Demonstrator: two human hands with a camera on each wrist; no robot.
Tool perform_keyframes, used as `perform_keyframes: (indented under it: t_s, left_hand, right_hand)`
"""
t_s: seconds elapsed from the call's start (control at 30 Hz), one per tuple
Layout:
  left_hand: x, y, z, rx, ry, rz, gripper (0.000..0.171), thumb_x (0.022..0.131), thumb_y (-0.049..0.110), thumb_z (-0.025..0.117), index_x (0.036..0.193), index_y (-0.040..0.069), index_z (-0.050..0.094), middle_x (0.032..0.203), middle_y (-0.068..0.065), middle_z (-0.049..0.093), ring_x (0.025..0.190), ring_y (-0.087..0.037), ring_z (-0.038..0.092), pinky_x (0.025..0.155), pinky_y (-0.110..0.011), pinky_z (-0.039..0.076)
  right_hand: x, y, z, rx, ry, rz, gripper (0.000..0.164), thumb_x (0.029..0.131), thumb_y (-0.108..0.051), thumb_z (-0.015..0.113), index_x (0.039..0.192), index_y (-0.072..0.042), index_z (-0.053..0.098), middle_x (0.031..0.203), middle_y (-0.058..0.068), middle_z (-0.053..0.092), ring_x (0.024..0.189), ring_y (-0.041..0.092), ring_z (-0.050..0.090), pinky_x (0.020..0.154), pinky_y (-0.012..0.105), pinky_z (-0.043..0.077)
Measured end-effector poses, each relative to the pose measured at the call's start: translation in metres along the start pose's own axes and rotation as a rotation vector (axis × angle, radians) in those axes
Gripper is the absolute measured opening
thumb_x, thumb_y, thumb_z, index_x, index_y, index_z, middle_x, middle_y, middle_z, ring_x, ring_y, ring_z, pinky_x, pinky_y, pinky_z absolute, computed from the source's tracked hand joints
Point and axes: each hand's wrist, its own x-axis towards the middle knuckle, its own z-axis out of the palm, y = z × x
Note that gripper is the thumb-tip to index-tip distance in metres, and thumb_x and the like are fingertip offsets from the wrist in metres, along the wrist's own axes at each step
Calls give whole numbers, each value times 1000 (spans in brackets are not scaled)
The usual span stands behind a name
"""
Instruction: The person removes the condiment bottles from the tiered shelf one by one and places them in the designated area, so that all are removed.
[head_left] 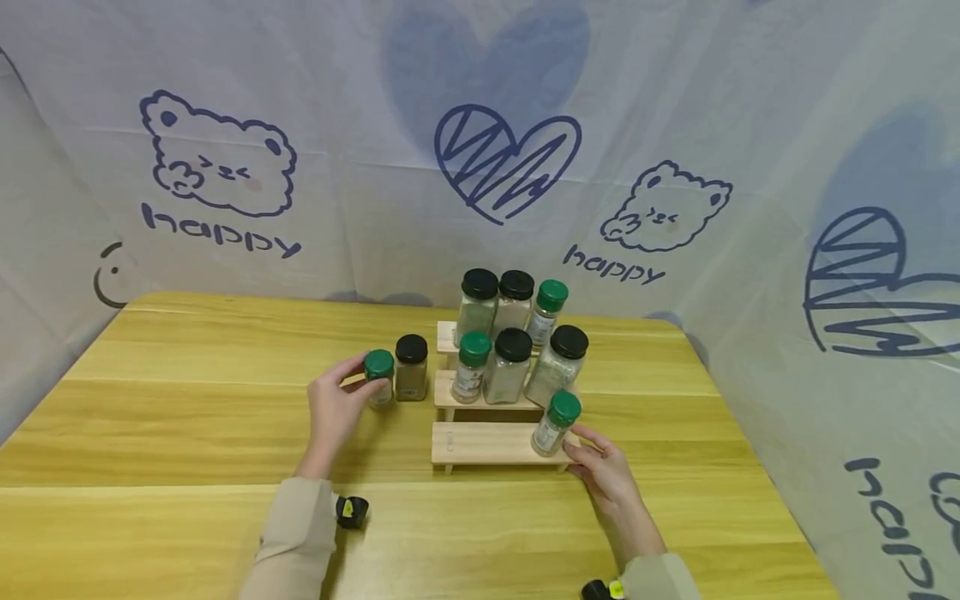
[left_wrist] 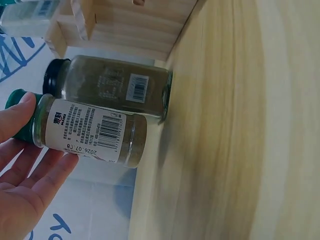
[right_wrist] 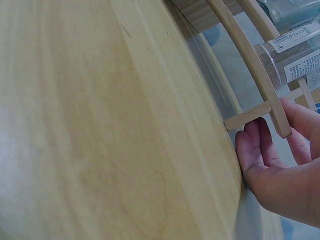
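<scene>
My left hand (head_left: pixel 334 410) pinches a small green-capped spice jar (left_wrist: pixel 85 129) by its cap and upper side, thumb across from the fingers. The jar is upright, its base close over the table, with a white barcode label showing in the left wrist view. Just right of it stands a black-capped spice jar (head_left: pixel 411 369) of brownish powder. My right hand (head_left: pixel 609 473) grips the right end of the lowest step of a three-step wooden rack (head_left: pixel 487 442), fingers underneath. Beside those fingers a green-capped jar (head_left: pixel 551 433) stands on that step.
On the middle step are a green-capped jar (head_left: pixel 470 371) and two black-capped jars, one of them a larger jar (head_left: pixel 558 367) at the right. The top step holds two black-capped jars and a green-capped jar (head_left: pixel 547 310). A printed cloth (head_left: pixel 345 192) hangs behind the wooden table (head_left: pixel 187 400).
</scene>
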Motion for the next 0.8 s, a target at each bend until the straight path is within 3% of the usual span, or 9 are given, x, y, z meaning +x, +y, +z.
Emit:
perform_keyframes:
  t_s: [0.4, 0.8]
  left_hand:
    - [16, -12, 5, 32, -53, -86, 41, 75, -2, 69, 113, -9, 56, 108, -24, 57, 100, -30, 55, 78, -27, 49]
    - [26, -19, 9, 44, -76, -120, 42, 77, -4, 67, 116, -11, 53, 110, -26, 55, 102, -32, 53, 82, -30, 48]
  right_hand:
    - [0, 0, -1, 12, -14, -7, 32, 82, 12, 52, 89, -16, 63, 70, 3, 62, 63, 12, 58, 59, 24, 50]
    - [0, 0, -1, 17, -24, -10, 32, 82, 12, 52, 88, -17, 63, 69, 2, 62, 62, 12, 57, 59, 25, 50]
